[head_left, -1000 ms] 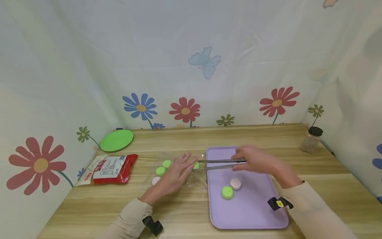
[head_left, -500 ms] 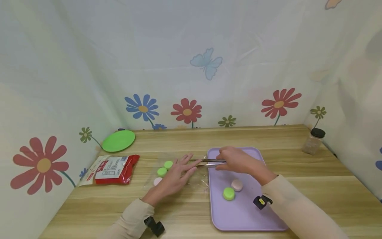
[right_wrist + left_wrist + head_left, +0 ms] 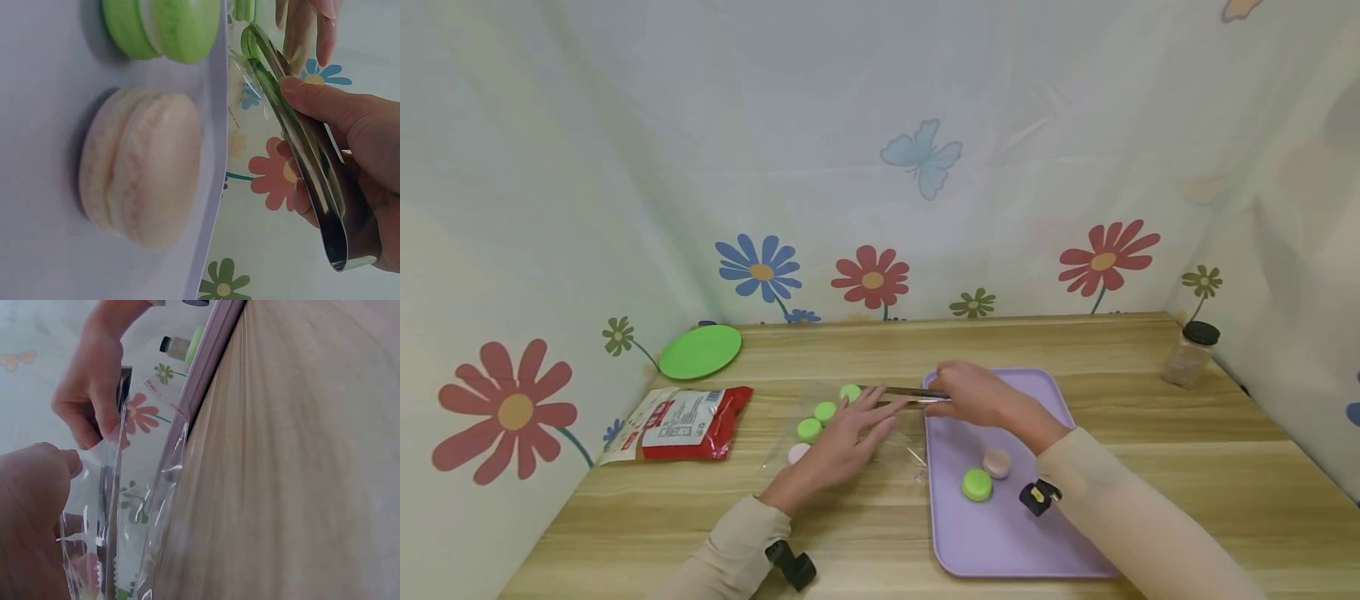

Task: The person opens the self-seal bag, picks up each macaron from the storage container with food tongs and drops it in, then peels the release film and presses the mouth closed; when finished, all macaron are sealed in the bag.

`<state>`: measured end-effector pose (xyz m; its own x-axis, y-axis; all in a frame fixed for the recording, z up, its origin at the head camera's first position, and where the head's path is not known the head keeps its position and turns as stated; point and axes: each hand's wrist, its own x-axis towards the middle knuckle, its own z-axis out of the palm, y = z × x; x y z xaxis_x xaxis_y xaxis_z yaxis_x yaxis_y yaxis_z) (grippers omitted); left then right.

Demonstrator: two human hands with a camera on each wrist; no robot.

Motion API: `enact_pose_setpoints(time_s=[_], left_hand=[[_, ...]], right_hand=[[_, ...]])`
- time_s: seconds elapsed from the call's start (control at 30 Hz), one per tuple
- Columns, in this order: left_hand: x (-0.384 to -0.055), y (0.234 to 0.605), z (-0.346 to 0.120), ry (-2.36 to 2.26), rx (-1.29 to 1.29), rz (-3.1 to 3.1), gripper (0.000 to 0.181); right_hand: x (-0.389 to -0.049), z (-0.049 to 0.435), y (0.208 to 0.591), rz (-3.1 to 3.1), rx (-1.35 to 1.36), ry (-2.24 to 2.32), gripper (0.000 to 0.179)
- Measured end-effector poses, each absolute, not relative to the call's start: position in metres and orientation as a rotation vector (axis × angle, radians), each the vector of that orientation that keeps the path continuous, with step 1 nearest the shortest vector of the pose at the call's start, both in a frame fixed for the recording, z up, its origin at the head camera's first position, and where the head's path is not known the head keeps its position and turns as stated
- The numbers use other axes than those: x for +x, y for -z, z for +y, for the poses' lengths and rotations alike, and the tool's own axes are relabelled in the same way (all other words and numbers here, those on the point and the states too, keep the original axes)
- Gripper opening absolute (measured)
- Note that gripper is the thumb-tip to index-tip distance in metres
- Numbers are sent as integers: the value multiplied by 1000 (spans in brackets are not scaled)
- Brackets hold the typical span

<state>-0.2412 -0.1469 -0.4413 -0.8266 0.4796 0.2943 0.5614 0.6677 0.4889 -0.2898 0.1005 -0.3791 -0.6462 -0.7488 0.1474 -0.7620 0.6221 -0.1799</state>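
My right hand [image 3: 973, 396] holds metal tongs [image 3: 322, 187] over the left edge of a lilac tray [image 3: 1022, 542]. The tongs reach left into a clear plastic bag [image 3: 165, 494], their tips at a green macaron [image 3: 850, 392]; whether they clamp it I cannot tell. Straight fingers of my left hand [image 3: 842, 446] lie over the bag and hide part of it. Beside that hand, several green macarons and a pale pink macaron [image 3: 799, 452] form a slanting row. On the tray sit a green macaron [image 3: 977, 484] and a pale pink macaron [image 3: 140, 169], side by side.
A red and white printed packet [image 3: 681, 423] lies at the table's left, with a green plate [image 3: 700, 352] behind it. At the back right stands a black-lidded jar [image 3: 1187, 358]. A flowered curtain [image 3: 805, 167] hangs around the wooden table [image 3: 865, 542].
My right hand has moved left, pushing the tongs farther into the bag. The green macaron at their tips has shifted from right of my left hand to the row's far end.
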Motion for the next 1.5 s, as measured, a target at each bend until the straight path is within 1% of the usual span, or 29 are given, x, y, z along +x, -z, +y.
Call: enact_pose_setpoints(time_s=[0.37, 0.67, 0.93, 1.17, 1.27, 1.4, 1.5], left_hand=[[-243, 442, -148, 921, -877, -2714, 44], [-242, 441, -150, 922, -849, -2747, 45], [-242, 443, -150, 951, -862, -2741, 46], [-242, 445, -150, 985, -877, -2705, 46], [-242, 445, -149, 1008, -880, -2689, 45], [-241, 443, -149, 1019, -861, -2679, 44], [-242, 443, -149, 1027, -857, -2657, 42]], right_hand=[[-293, 98, 382, -2834, 1287, -384, 19], [-285, 117, 379, -2842, 1255, -447, 22], [-273, 146, 383, -2855, 1184, -531, 28], [-266, 180, 384, -2854, 1168, -567, 25], [-262, 197, 379, -2872, 1161, -594, 25], [-261, 220, 368, -2848, 1180, -603, 33], [-261, 237, 357, -2846, 1160, -625, 35]])
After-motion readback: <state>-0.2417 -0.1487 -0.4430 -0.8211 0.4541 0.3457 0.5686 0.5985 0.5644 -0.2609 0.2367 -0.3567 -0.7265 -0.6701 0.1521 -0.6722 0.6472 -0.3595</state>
